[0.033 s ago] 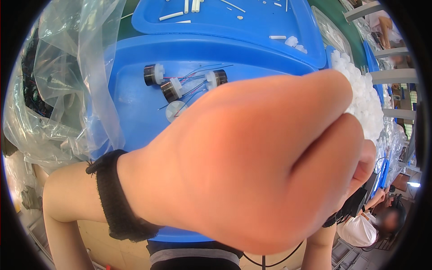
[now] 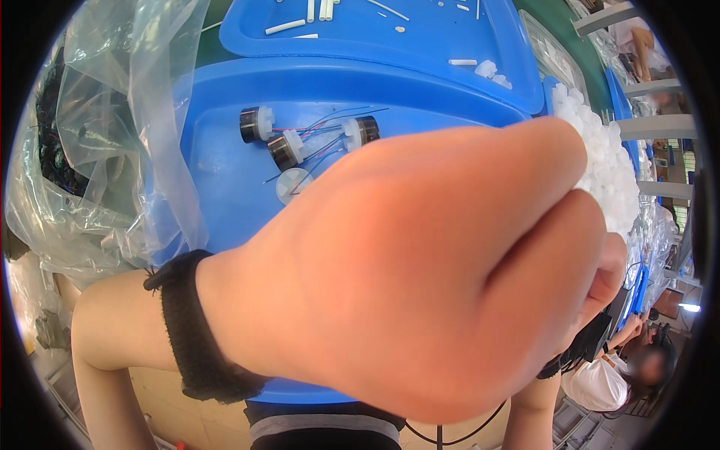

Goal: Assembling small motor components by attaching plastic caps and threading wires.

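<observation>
My left hand fills the middle of the view, close to the camera, its back toward me and its fingers curled closed. What those fingers hold, if anything, is hidden. A black band circles the left wrist. Of my right arm only the forearm shows at the lower right, with black strapping near its wrist; the left hand covers the right hand. Behind the left hand, a blue tray holds several black cylindrical parts with white plastic ends and thin red, blue and black wires. A white disc faces up beside them.
Farther back, another blue tray carries white tubes and small white bits. Clear plastic bagging stands at left, with dark wired parts inside. White plastic pieces are heaped at right. A person sits at the far lower right.
</observation>
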Demonstrator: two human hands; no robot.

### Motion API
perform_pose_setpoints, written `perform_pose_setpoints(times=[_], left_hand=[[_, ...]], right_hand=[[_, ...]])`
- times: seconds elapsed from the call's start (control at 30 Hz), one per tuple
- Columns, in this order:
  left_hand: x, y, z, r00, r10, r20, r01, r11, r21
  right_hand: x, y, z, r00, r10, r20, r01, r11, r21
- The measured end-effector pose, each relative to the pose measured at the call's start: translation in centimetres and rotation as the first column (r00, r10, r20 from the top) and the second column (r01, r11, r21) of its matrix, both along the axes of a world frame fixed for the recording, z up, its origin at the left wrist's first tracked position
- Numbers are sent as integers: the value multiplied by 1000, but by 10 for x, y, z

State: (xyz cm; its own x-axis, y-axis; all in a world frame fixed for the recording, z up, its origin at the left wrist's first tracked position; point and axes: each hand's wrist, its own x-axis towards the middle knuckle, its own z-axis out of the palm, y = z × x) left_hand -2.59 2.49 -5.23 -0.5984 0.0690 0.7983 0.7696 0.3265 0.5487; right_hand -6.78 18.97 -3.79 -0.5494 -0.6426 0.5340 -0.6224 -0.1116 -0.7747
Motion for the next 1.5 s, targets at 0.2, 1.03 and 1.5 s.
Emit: perform_pose_setpoints(times=[0.2,1.03,1.5], left_hand=[[-1,0,0,1000,5,2,-5,1000,-3],[0,1,0,1000,24,-10,-24,1000,-17],[1,0,4,1000,30,3,-30,999,-22]], right_hand=[[1,2,-1,999,-5,45,6,1000,-12],[11,0,-1,962,-88,257,113,990,-84],[14,-7,1,958,-121,261,153,982,-107]])
